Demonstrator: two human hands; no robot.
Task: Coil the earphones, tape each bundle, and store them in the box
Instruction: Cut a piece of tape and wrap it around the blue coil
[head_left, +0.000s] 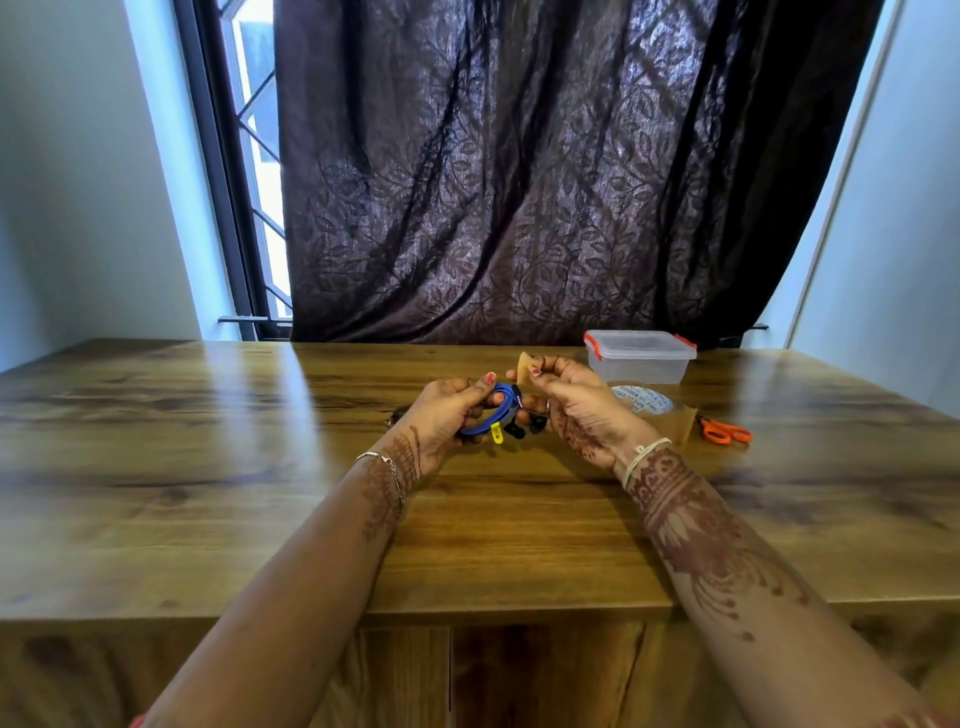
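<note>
My left hand (447, 410) grips a coiled bundle of blue earphones (493, 415) above the wooden table (260, 467); a yellow tag and black earbuds hang below the coil. My right hand (576, 410) pinches a short piece of brown tape (525, 364) just above and right of the bundle, its lower fingers touching the coil. The roll of brown tape (649, 405) lies behind my right hand. A clear plastic box (641, 358) with a lid and red clips stands at the back right.
Orange-handled scissors (724, 430) lie right of the tape roll. A small dark object (397, 414) peeks out left of my left hand. A dark curtain (519, 182) hangs behind the table's far edge.
</note>
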